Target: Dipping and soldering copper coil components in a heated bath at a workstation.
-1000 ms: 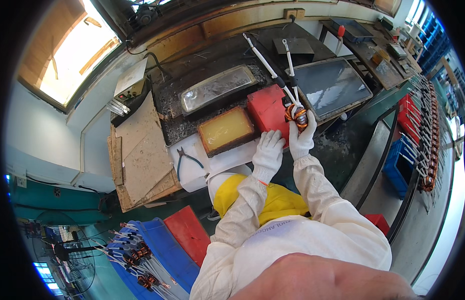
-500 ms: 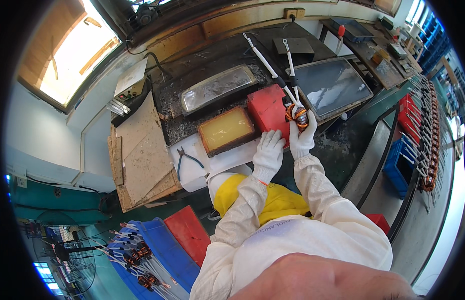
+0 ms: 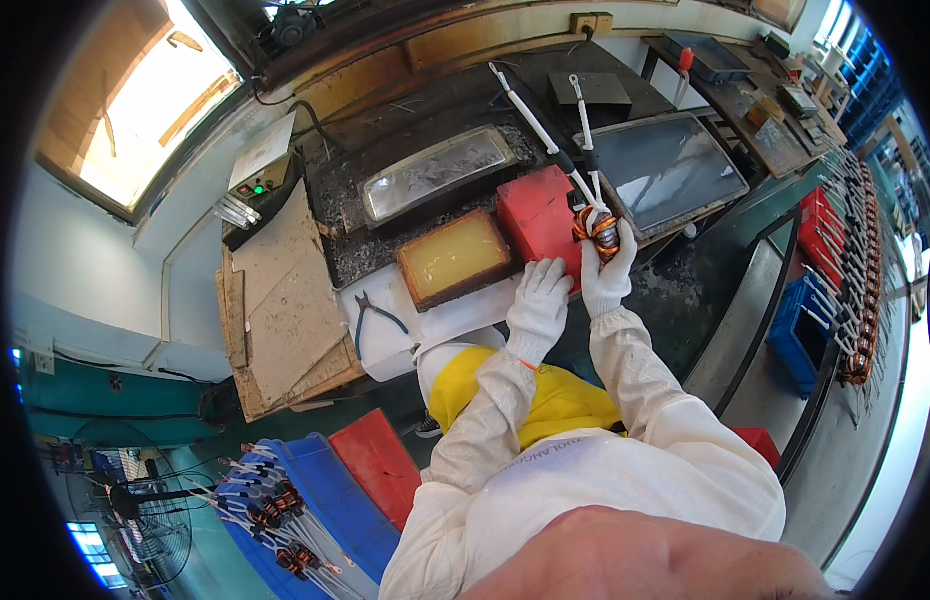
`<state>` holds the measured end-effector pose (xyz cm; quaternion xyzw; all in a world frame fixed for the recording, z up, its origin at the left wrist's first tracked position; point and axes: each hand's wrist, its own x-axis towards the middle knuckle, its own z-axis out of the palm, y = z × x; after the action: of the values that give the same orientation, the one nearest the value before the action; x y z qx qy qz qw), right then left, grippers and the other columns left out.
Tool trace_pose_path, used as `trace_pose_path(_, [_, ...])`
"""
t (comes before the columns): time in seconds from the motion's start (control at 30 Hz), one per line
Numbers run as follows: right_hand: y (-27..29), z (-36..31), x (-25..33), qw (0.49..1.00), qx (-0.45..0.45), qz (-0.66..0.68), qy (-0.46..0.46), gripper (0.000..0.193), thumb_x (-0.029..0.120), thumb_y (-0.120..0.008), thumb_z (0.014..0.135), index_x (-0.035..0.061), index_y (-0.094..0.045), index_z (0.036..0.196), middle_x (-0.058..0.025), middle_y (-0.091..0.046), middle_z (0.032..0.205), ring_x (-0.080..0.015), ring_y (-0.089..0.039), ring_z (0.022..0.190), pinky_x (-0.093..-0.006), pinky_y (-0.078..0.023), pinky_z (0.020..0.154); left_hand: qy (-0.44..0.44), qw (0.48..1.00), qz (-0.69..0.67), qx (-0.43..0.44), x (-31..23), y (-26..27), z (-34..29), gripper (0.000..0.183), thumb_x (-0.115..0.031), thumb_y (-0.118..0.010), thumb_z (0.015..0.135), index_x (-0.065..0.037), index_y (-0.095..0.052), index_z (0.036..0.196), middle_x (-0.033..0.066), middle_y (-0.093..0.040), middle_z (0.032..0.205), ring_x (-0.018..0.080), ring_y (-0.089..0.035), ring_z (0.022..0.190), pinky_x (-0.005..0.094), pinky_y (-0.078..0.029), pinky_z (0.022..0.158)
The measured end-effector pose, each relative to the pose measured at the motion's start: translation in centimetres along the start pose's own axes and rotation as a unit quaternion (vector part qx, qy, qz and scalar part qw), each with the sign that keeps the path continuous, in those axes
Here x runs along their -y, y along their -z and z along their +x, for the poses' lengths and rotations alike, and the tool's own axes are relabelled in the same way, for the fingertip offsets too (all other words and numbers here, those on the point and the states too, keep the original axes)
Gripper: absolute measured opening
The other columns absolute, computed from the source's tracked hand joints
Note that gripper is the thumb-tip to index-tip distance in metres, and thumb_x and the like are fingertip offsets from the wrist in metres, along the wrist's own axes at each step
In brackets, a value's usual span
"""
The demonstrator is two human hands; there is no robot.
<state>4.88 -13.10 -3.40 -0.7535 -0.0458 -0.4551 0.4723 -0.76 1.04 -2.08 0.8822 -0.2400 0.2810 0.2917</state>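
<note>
In my gloved right hand (image 3: 607, 275) is a copper-wound ring coil (image 3: 599, 236), gripped between fingers and thumb beside a red box (image 3: 541, 218). Two long white-sleeved leads (image 3: 535, 122) with metal lug ends rise from the coil and point away from me over the bench. My gloved left hand (image 3: 538, 312) lies with its fingers stretched out against the near side of the red box, apart from the coil. Left of that box sits a rectangular tray of yellowish liquid (image 3: 452, 262). Behind it stands a long metal pot (image 3: 440, 178) with a silvery surface.
Blue-handled cutters (image 3: 382, 318) lie on white sheeting. A grey liquid-filled tray (image 3: 668, 172) is at the right, and a control box (image 3: 265, 165) stands far left. More coils (image 3: 861, 270) line the right-hand bench; others fill a blue bin (image 3: 330, 490) beside a fan (image 3: 125, 500).
A green light now shows on the control box. My right hand and the coil have shifted very slightly to the right, and the reflection in the grey tray differs. My left hand stays in place.
</note>
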Motion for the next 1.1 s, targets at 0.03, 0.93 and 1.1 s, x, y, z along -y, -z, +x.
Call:
trace_pose_path(0.03, [-0.02,-0.02,-0.06,1.000,0.000,0.003,-0.002,0.073,0.002,-0.078,0.088,0.0057,-0.042,0.152,-0.0206,-0.058,0.128,-0.0369,-0.063,0.113,-0.0443,-0.051,0.097,0.001,1.000,-0.002,-0.002,-0.04,0.03,0.00,0.027,-0.011,-0.068,0.085,-0.010,-0.070,0.112,0.0134,-0.065,0.135,0.0376,-0.058,0.130,0.0536,-0.045,0.116])
trace_pose_path(0.93, [0.22,-0.01,0.39,1.000,0.000,-0.016,-0.005,0.072,0.002,-0.078,0.089,0.0061,-0.042,0.151,-0.0196,-0.058,0.129,-0.0349,-0.064,0.115,-0.0412,-0.052,0.099,0.004,1.000,-0.009,-0.005,-0.25,0.44,0.04,0.031,-0.008,-0.071,0.083,-0.009,-0.071,0.114,0.0134,-0.065,0.134,0.0380,-0.058,0.130,0.0539,-0.046,0.114])
trace_pose_path(1.1, [0.26,-0.15,0.12,1.000,0.004,-0.020,-0.006,0.071,0.002,-0.078,0.089,0.0049,-0.042,0.151,-0.0204,-0.058,0.129,-0.0354,-0.064,0.115,-0.0415,-0.052,0.100,0.013,1.000,-0.007,0.004,-0.47,0.65,0.09,0.030,-0.009,-0.070,0.085,-0.010,-0.071,0.115,0.0128,-0.065,0.136,0.0379,-0.058,0.132,0.0535,-0.046,0.114])
